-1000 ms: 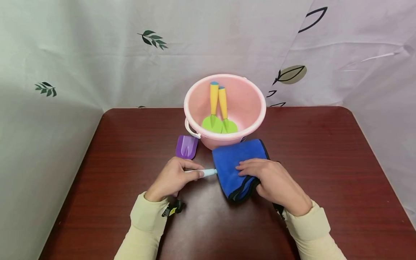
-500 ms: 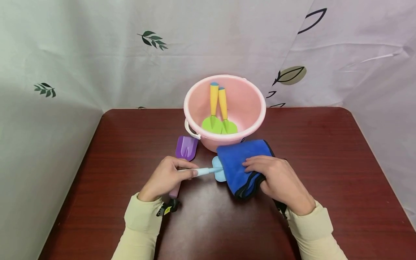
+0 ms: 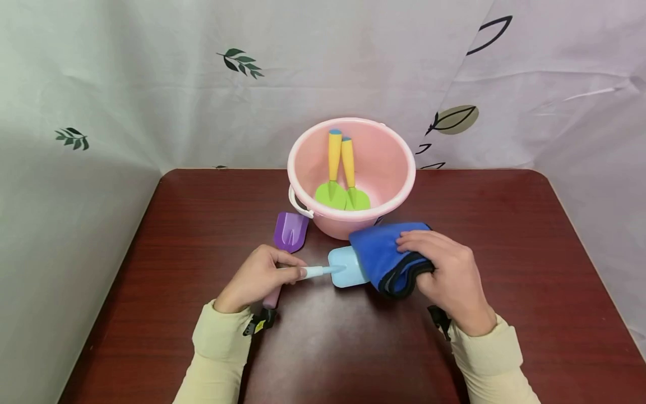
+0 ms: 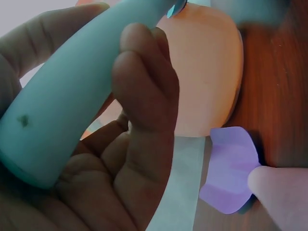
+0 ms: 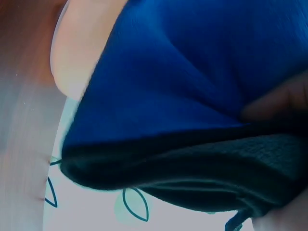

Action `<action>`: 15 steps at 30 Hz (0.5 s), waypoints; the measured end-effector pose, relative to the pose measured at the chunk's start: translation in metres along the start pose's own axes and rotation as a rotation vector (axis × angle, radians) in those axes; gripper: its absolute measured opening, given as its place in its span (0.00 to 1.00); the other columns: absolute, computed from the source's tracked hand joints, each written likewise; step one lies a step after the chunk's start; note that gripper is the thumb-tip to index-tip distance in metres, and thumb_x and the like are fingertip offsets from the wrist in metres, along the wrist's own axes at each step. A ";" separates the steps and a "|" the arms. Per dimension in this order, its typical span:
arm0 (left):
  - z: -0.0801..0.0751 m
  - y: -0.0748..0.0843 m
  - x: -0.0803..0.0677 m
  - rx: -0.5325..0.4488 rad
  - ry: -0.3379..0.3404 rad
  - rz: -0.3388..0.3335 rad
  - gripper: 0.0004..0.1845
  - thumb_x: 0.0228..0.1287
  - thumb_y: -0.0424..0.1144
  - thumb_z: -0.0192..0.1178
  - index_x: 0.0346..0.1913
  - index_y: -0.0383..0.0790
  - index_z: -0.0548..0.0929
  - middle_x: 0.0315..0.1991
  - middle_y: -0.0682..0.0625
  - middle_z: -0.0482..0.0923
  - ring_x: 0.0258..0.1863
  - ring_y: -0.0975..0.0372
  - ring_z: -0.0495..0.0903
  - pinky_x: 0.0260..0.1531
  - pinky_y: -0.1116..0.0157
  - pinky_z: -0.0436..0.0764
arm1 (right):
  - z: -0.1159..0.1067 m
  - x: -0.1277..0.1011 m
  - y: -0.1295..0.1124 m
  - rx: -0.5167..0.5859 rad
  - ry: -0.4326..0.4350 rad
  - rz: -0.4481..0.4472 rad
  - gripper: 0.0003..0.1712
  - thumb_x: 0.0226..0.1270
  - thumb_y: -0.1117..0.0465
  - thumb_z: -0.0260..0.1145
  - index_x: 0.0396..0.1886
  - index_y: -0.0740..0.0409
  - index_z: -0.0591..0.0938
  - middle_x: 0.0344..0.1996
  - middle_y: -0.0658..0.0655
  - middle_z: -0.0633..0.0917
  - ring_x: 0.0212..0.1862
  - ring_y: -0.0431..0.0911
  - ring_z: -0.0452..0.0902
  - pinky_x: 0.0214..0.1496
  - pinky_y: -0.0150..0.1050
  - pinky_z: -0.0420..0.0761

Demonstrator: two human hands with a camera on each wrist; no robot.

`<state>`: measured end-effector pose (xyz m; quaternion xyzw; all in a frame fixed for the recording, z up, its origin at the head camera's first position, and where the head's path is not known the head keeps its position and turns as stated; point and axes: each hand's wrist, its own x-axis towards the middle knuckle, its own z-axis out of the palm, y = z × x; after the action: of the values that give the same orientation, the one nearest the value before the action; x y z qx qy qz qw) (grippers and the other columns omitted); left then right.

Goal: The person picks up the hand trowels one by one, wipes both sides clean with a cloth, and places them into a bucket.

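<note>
Four toy shovels, one pink bucket [image 3: 303,168], one blue cloth [image 3: 383,255].
Two green shovels [image 3: 343,193] stand inside the bucket; a purple shovel [image 3: 291,230] lies left of it. In front of the bucket, the left hand [image 3: 257,278] grips the light-blue shovel [image 3: 345,266] by its handle; the right hand [image 3: 449,269] clutches the folded cloth touching its blade.

Folded blue cloth [image 5: 192,82] filling most of the view, its dark edging [image 5: 183,178] bunched along the bottom, a fingertip [image 5: 279,103] pressed into the cloth at right, pale pink bucket [image 5: 84,43] just behind it, blurred reddish surface [image 5: 21,53] at left, leaf-print curtain [image 5: 96,211] below
</note>
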<state>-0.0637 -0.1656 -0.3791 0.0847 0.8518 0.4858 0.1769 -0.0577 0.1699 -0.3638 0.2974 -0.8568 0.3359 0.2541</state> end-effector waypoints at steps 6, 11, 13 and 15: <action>0.007 0.001 0.002 0.032 -0.003 -0.017 0.07 0.56 0.36 0.67 0.35 0.47 0.93 0.18 0.56 0.80 0.16 0.68 0.67 0.19 0.70 0.68 | 0.004 0.003 -0.004 0.082 0.183 -0.028 0.30 0.42 0.74 0.42 0.35 0.62 0.89 0.40 0.60 0.89 0.46 0.53 0.86 0.62 0.35 0.76; 0.016 0.003 0.005 0.034 -0.015 -0.012 0.06 0.57 0.37 0.67 0.35 0.47 0.93 0.17 0.57 0.79 0.15 0.67 0.68 0.17 0.70 0.67 | 0.007 0.006 -0.010 0.117 0.228 -0.066 0.28 0.44 0.75 0.43 0.34 0.64 0.89 0.38 0.62 0.89 0.44 0.55 0.86 0.60 0.38 0.78; 0.020 0.005 0.006 0.034 -0.021 0.001 0.06 0.57 0.37 0.68 0.36 0.47 0.93 0.18 0.56 0.81 0.17 0.66 0.72 0.19 0.70 0.69 | 0.009 0.006 -0.011 0.125 0.226 -0.082 0.28 0.45 0.75 0.43 0.34 0.64 0.89 0.38 0.62 0.89 0.44 0.55 0.86 0.60 0.39 0.78; 0.023 0.006 0.007 0.029 -0.028 0.011 0.07 0.57 0.37 0.68 0.37 0.47 0.93 0.19 0.55 0.82 0.19 0.65 0.74 0.20 0.70 0.70 | 0.010 0.007 -0.012 0.130 0.213 -0.098 0.28 0.47 0.76 0.43 0.35 0.64 0.89 0.39 0.62 0.89 0.45 0.55 0.86 0.61 0.39 0.78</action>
<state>-0.0616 -0.1419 -0.3859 0.0987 0.8558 0.4730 0.1849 -0.0561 0.1527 -0.3611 0.3174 -0.7857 0.4077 0.3402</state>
